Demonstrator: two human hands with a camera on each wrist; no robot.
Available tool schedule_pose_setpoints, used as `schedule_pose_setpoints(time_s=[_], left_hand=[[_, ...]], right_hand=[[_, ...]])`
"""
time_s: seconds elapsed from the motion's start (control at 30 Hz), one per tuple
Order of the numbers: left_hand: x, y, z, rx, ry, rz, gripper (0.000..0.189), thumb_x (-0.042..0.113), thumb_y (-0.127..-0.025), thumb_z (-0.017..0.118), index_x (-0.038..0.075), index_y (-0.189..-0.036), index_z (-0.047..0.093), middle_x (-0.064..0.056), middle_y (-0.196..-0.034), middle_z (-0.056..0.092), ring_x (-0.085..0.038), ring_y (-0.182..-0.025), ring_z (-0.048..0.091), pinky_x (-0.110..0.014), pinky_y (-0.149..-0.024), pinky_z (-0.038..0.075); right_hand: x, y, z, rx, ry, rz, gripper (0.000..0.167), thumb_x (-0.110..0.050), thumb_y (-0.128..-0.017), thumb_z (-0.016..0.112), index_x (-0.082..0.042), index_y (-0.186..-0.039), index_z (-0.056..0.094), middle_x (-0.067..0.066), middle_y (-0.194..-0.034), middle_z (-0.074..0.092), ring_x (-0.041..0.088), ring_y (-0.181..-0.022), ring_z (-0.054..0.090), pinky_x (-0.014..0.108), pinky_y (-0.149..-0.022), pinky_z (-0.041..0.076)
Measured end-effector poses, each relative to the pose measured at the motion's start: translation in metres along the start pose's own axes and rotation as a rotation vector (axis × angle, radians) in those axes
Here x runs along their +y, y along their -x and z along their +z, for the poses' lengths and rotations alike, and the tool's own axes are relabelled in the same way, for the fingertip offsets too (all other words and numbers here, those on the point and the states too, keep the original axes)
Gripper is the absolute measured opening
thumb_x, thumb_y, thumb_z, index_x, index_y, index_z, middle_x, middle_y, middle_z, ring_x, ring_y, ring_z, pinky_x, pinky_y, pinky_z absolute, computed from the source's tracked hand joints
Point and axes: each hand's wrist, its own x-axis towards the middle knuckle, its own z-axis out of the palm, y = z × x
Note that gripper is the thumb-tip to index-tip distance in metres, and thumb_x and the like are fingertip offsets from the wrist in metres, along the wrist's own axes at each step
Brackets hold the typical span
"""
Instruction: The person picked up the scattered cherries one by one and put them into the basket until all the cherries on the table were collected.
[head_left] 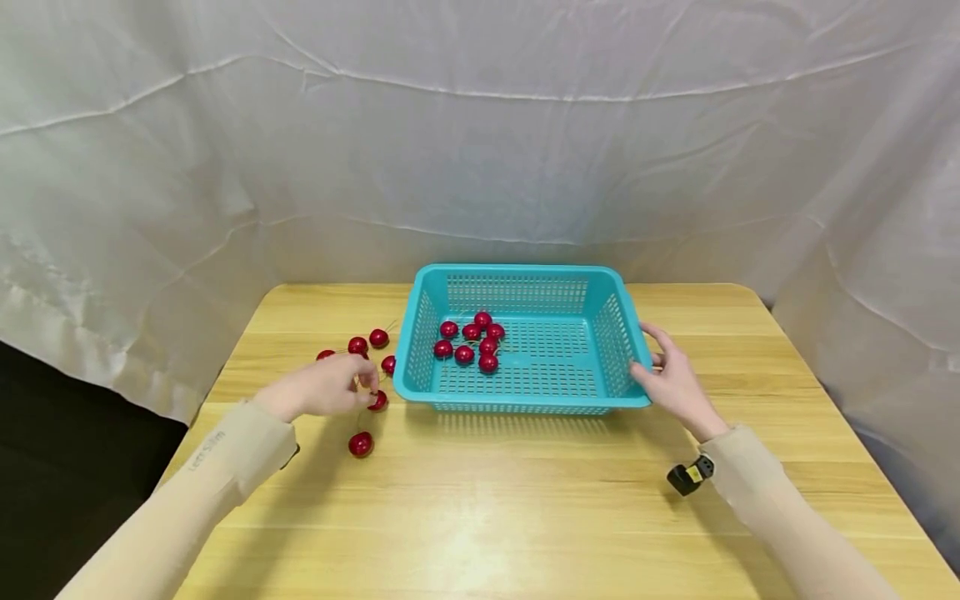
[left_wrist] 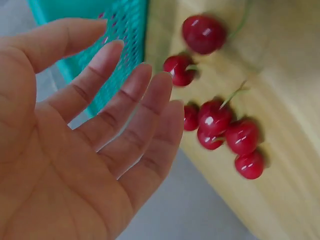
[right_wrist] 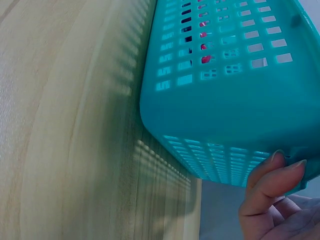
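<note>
My left hand [head_left: 326, 387] hovers over loose red cherries left of the turquoise basket [head_left: 517, 400]. In the left wrist view its palm shows bare, with the fingers [left_wrist: 95, 77] spread and loosely bent and nothing between them. One cherry [head_left: 378, 401] lies right at its fingertips in the head view, and another cherry [head_left: 361, 444] sits nearer the front. At the basket's right end, my right hand [head_left: 678, 387] grips the rim, thumb over the top edge and fingers outside. Several cherries [head_left: 487, 362] with thin stems lie in the basket's left half.
More cherries [head_left: 378, 337] lie behind the left hand, and one cherry [head_left: 388, 364] is close against the basket's left wall. A light wooden table [head_left: 480, 508] carries everything. Pale cloth [head_left: 480, 167] hangs behind and at the sides. A black device [head_left: 684, 478] is strapped at the right wrist.
</note>
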Motion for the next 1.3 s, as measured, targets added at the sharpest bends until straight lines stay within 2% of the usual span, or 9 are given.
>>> schedule_pose_setpoints(time_s=[0.27, 0.33, 0.4, 0.53, 0.6, 0.67, 0.9, 1.07, 1.3], left_hand=[[0.011, 0.017, 0.025, -0.109, 0.006, -0.032, 0.02, 0.015, -0.086, 0.074, 0.012, -0.103, 0.064, -0.01, -0.106, 0.058, -0.017, -0.08, 0.052, -0.032, -0.073, 0.045], [0.011, 0.019, 0.03, -0.117, -0.002, -0.034, 0.021, 0.015, -0.085, 0.075, 0.014, -0.102, 0.064, -0.013, -0.112, 0.059, -0.017, -0.079, 0.053, -0.033, -0.072, 0.046], [0.011, 0.022, 0.034, -0.114, -0.023, -0.026, 0.021, 0.015, -0.084, 0.076, 0.015, -0.101, 0.064, -0.016, -0.119, 0.059, -0.02, -0.084, 0.058, -0.035, -0.075, 0.048], [0.008, 0.025, 0.041, -0.1, -0.031, -0.007, 0.021, 0.012, -0.082, 0.078, 0.015, -0.098, 0.065, -0.012, -0.117, 0.061, -0.02, -0.089, 0.057, -0.034, -0.077, 0.048], [0.007, 0.025, 0.044, -0.101, -0.019, -0.006, 0.021, 0.011, -0.081, 0.078, 0.015, -0.098, 0.066, -0.005, -0.106, 0.058, -0.017, -0.086, 0.051, -0.032, -0.075, 0.045], [0.006, 0.024, 0.046, -0.099, -0.011, -0.005, 0.021, 0.01, -0.081, 0.079, 0.016, -0.097, 0.066, -0.003, -0.108, 0.059, -0.017, -0.089, 0.051, -0.032, -0.078, 0.046], [0.004, 0.022, 0.053, -0.111, -0.036, -0.019, 0.023, 0.009, -0.08, 0.08, 0.017, -0.096, 0.066, -0.009, -0.122, 0.06, -0.019, -0.093, 0.053, -0.038, -0.086, 0.05], [0.002, 0.019, 0.056, -0.117, -0.059, -0.036, 0.025, 0.007, -0.079, 0.08, 0.017, -0.096, 0.064, -0.009, -0.12, 0.059, -0.018, -0.091, 0.053, -0.039, -0.084, 0.052], [0.001, 0.016, 0.055, -0.126, -0.1, -0.038, 0.026, 0.004, -0.079, 0.079, 0.016, -0.095, 0.062, -0.005, -0.105, 0.056, -0.018, -0.086, 0.051, -0.037, -0.079, 0.051]], right_hand=[[0.001, 0.0, 0.001, 0.007, 0.017, 0.004, 0.072, -0.007, -0.098, 0.052, -0.006, -0.161, 0.017, 0.044, -0.129, 0.056, 0.047, -0.102, 0.071, 0.033, -0.067, 0.062], [0.001, -0.001, 0.001, 0.007, 0.019, 0.005, 0.072, -0.007, -0.098, 0.053, -0.006, -0.161, 0.018, 0.044, -0.13, 0.056, 0.047, -0.103, 0.07, 0.033, -0.067, 0.062], [0.001, -0.001, 0.001, 0.006, 0.024, 0.005, 0.072, -0.007, -0.098, 0.053, -0.006, -0.161, 0.018, 0.044, -0.13, 0.055, 0.048, -0.104, 0.07, 0.033, -0.068, 0.062], [0.0, -0.001, 0.001, 0.009, 0.038, -0.001, 0.071, -0.007, -0.098, 0.054, -0.005, -0.161, 0.019, 0.043, -0.13, 0.056, 0.048, -0.106, 0.069, 0.032, -0.069, 0.062], [-0.001, 0.0, 0.001, 0.012, 0.047, -0.005, 0.071, -0.007, -0.098, 0.054, -0.004, -0.16, 0.02, 0.043, -0.13, 0.056, 0.049, -0.106, 0.068, 0.032, -0.069, 0.062], [-0.002, 0.0, 0.001, 0.016, 0.053, -0.007, 0.071, -0.006, -0.097, 0.054, -0.004, -0.16, 0.021, 0.043, -0.129, 0.056, 0.049, -0.107, 0.068, 0.032, -0.069, 0.062], [-0.003, 0.0, 0.001, 0.018, 0.057, -0.007, 0.071, -0.006, -0.097, 0.054, -0.003, -0.16, 0.021, 0.043, -0.128, 0.057, 0.049, -0.107, 0.068, 0.031, -0.07, 0.062], [-0.003, 0.0, 0.001, 0.013, 0.055, -0.015, 0.071, -0.005, -0.097, 0.054, -0.001, -0.16, 0.021, 0.043, -0.128, 0.058, 0.049, -0.106, 0.069, 0.031, -0.069, 0.062], [-0.003, 0.0, -0.002, 0.009, 0.057, -0.026, 0.072, -0.005, -0.096, 0.055, 0.0, -0.159, 0.021, 0.042, -0.127, 0.059, 0.047, -0.103, 0.07, 0.029, -0.069, 0.061]])
